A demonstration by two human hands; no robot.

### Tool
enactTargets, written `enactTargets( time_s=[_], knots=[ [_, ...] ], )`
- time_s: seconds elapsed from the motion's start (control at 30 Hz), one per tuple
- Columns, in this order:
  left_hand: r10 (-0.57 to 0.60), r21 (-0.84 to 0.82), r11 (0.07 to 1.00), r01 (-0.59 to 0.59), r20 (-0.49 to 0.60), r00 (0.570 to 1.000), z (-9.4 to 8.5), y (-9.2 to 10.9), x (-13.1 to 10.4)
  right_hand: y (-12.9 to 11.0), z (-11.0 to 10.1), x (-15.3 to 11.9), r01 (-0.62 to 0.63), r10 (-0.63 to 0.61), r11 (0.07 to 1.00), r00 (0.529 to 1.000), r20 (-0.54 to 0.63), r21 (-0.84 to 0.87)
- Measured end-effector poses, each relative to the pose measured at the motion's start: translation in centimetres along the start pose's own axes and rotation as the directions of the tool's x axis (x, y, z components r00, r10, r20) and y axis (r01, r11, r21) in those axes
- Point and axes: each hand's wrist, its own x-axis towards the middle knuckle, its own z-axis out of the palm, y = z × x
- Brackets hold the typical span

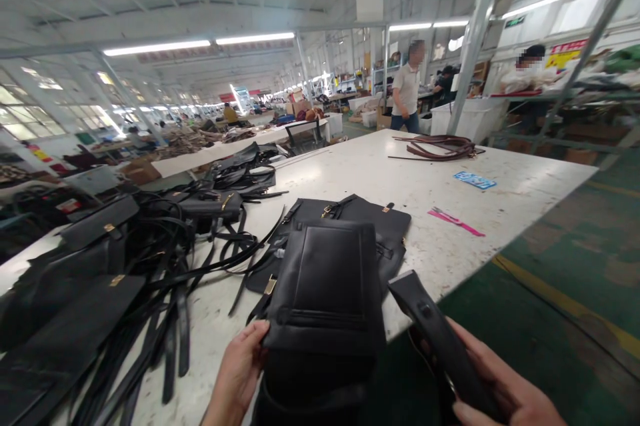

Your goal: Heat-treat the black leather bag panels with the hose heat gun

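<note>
A black leather-like bag (330, 273) with a stitched rectangular panel is held up at the near edge of the table. My left hand (243, 363) pinches its lower left edge between thumb and fingers. To the right of the bag, my right hand (500, 373) is closed around a long black piece (435, 326) with a squared end and a small round spot. Whether that piece joins the bag is hidden in the dark area between them. Directly behind lies another black bag (385, 223) with gold-coloured buckles, flat on the table.
The white table (330, 173) carries a heap of black bags and straps (165, 266) at left. Pink-handled thread snips (455, 221), a blue patterned card (474, 180) and brown straps (440, 147) lie at right. A person (407, 89) stands beyond the far edge.
</note>
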Motion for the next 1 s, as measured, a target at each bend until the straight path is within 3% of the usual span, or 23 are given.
enactTargets(
  time_s=[0.1,0.23,0.33,0.43,0.53,0.63,0.77,0.9,1.0],
  knots=[
    [0.000,-0.030,1.000,-0.002,-0.072,0.997,-1.2,-2.0,1.2,-0.2,0.0,0.8,0.012,-0.018,0.995,0.997,0.069,0.095],
    [0.022,-0.023,0.999,-0.025,-0.096,0.995,-0.9,-1.7,1.4,-1.2,0.2,1.4,-0.014,-0.022,0.982,0.982,0.187,0.189],
    [0.024,-0.002,1.000,-0.025,-0.102,0.994,-0.5,-1.3,1.0,-1.8,1.2,1.8,-0.091,-0.006,0.956,0.944,0.329,0.279],
    [0.053,0.162,0.986,-0.049,-0.020,0.998,0.1,-1.1,0.6,-2.1,2.6,2.5,-0.217,0.086,0.932,0.910,0.406,0.289],
    [0.170,0.392,0.897,-0.203,0.118,0.978,0.7,-0.7,0.8,-1.9,3.6,3.8,-0.268,0.128,0.921,0.892,0.433,0.281],
    [0.267,0.512,0.782,-0.354,0.237,0.934,0.9,-0.4,1.6,-1.7,4.3,5.9,-0.294,0.148,0.921,0.871,0.469,0.256],
    [0.219,0.507,0.800,-0.320,0.250,0.943,0.8,-0.3,2.3,-2.7,4.9,9.0,-0.248,0.090,0.928,0.873,0.480,0.277],
    [0.183,0.512,0.825,-0.240,0.161,0.970,0.4,-0.4,2.4,-4.0,3.4,10.2,-0.141,0.010,0.936,0.926,0.376,0.322],
    [0.167,0.553,0.800,-0.233,0.168,0.972,0.2,-0.3,2.6,-4.0,0.6,9.6,-0.139,0.008,0.944,0.916,0.401,0.299]
  ],
)
